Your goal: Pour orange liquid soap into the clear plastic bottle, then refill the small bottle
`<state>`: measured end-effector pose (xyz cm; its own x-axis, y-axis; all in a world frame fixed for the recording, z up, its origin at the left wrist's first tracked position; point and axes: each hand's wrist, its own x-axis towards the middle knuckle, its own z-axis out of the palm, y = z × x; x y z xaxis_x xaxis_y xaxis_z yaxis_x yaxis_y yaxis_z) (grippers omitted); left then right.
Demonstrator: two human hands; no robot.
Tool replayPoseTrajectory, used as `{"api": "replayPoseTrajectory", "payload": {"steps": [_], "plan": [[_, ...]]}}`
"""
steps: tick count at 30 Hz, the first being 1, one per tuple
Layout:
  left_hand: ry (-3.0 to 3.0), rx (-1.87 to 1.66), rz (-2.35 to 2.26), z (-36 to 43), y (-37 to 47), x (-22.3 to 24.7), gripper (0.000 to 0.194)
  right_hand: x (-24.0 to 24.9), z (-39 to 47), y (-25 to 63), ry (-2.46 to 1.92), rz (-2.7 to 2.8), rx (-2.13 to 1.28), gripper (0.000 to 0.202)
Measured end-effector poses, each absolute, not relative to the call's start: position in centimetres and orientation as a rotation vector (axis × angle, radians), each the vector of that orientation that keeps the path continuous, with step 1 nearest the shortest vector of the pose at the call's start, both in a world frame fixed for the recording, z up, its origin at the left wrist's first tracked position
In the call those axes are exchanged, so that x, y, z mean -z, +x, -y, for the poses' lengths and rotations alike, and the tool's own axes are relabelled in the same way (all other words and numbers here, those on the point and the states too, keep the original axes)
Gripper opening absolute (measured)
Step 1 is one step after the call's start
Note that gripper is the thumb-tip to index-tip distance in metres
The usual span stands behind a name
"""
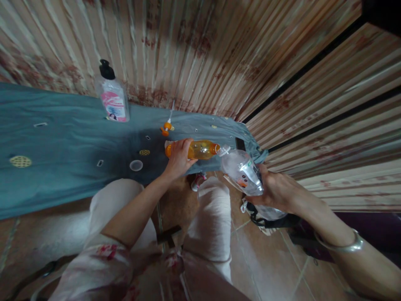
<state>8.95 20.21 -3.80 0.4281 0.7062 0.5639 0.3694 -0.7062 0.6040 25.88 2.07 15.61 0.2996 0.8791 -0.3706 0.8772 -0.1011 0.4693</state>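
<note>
Head view: left hand [179,161] wrapped around orange bottle [203,149], held sideways above blue cloth [69,138]. Right hand [275,188] curled around clear bottle [238,165], tilted, to the right; mouths meet, contact unclear. Sprayer [167,126] on cloth, farther; round lid [136,165] left, nearer. Pump bottle [114,100] far left, upright.

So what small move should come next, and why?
Probably steady the mouths in line: the left hand holds the orange bottle, the right hand the clear bottle, mouths almost meeting, and the spray head lies on the cloth.
</note>
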Motion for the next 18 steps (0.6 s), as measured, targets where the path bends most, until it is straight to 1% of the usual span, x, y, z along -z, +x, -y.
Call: {"api": "replayPoseTrajectory", "payload": {"steps": [18], "plan": [[2.300, -1.162, -0.915, -20.28, 9.06, 4.00, 0.067, -15.76, -1.98, 25.61, 1.988, -1.566, 0.010, 0.069]]}}
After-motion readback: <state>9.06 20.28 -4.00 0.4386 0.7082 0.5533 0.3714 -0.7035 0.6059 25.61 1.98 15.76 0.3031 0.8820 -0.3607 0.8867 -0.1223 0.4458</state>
